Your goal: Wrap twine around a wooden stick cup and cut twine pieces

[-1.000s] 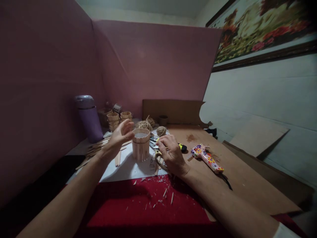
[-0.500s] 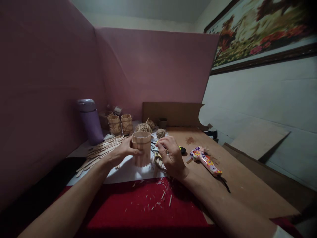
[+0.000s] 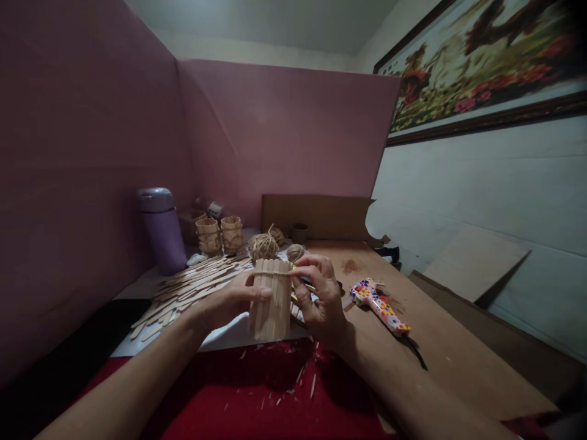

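My left hand (image 3: 232, 299) is closed around the left side of a popsicle-stick cup (image 3: 271, 315), its thumb across the front. The cup is held up over the near edge of the white paper, its rim tipped slightly away from me. A strand of twine (image 3: 273, 274) runs around it just below the rim. At the cup's upper right, my right hand (image 3: 323, 299) pinches the twine between thumb and forefinger. Scissors lie behind the right hand, mostly hidden by it and the cup.
Loose popsicle sticks (image 3: 197, 287) lie at left, near a purple bottle (image 3: 164, 238). Behind stand finished-looking stick cups (image 3: 232, 235), a large twine ball (image 3: 263, 247) and a smaller twine ball (image 3: 295, 252). A flowered glue gun (image 3: 378, 305) rests on the brown board (image 3: 440, 348). Scraps litter the red cloth (image 3: 229, 397).
The cup has come closer to me and tipped. My right hand, which was apart from its side, now touches the twine near the rim. The view has shifted slightly.
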Motion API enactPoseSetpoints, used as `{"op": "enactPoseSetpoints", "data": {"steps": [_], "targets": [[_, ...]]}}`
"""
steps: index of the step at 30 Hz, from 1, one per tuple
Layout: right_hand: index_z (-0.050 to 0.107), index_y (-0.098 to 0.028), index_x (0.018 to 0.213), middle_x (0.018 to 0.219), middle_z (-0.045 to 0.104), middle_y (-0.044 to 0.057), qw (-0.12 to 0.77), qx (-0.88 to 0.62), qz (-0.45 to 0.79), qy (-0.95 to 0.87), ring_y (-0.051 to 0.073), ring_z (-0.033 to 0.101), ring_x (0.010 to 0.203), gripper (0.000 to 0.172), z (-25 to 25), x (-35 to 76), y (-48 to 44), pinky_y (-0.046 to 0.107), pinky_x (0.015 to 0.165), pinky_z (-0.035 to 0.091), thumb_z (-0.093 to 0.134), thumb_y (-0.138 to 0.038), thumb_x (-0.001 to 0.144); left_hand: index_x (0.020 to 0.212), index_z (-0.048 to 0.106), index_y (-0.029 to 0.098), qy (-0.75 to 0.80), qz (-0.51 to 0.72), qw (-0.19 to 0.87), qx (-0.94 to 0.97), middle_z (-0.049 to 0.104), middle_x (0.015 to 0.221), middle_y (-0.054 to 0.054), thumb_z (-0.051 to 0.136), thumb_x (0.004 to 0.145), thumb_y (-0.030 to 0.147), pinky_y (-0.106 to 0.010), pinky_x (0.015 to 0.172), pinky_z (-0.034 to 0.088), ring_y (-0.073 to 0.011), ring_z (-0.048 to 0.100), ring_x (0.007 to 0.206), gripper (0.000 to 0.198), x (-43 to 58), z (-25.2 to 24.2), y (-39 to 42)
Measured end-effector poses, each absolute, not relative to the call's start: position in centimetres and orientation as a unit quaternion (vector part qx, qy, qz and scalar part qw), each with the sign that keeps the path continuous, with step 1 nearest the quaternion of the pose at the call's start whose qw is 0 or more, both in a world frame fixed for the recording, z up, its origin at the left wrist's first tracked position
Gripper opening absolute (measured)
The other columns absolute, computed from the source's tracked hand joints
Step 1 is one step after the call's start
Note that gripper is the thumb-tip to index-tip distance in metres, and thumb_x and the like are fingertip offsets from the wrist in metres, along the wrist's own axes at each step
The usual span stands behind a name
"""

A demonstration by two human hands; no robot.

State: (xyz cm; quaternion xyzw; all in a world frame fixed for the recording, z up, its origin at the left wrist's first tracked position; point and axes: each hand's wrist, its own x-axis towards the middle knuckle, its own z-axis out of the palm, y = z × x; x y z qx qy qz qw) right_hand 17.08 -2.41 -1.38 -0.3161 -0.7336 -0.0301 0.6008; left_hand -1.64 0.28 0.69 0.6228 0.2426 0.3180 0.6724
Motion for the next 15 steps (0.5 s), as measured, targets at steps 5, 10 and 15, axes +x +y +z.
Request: {"op": "enactPoseSetpoints", "data": {"steps": [5, 10, 15], "targets": [[0.059, -0.021, 0.094, 0.103, 0.052, 0.008, 0.598, -0.312, -0.028, -0.738, 0.021, 0.05, 0.101, 0.014, -1.29, 17.03, -2.63, 0.039, 0.087, 0.043, 0.05, -0.015, 0.085, 0.118, 0.055, 0.014, 0.249, 0.315, 0.679, 0.615, 0.064, 0.106, -0.011, 0.07, 0.07, 0.028, -0.034, 0.079, 0.047, -0.0235, 0.061, 0.092, 0.053, -1.29, 0.59, 0.07], [0.059, -0.021, 0.092, 0.102, 0.052, 0.007, 0.606, -0.316, -0.018, -0.73, 0.021, 0.05, 0.102, 0.012, -1.28, 16.95, -2.6, 0.039, 0.088, 0.042, 0.05, -0.016, 0.085, 0.12, 0.053, 0.014, 0.258, 0.318, 0.676, 0.613, 0.062, 0.111, -0.012, 0.071, 0.067, 0.029, -0.034, 0.079, 0.047, -0.0237, 0.061, 0.092, 0.058, -1.25, 0.06, 0.32], [0.055, -0.019, 0.1, 0.107, 0.054, 0.008, 0.614, -0.337, 0.078, -0.71, 0.021, 0.05, 0.105, 0.016, -0.98, 17.14, -1.88, 0.039, 0.091, 0.04, 0.048, -0.023, 0.086, 0.119, 0.052, 0.016, 0.268, 0.308, 0.682, 0.607, 0.063, 0.108, -0.012, 0.07, 0.068, 0.033, -0.035, 0.078, 0.047, -0.0236, 0.061, 0.089, 0.057, -1.33, -0.07, 0.4]]}}
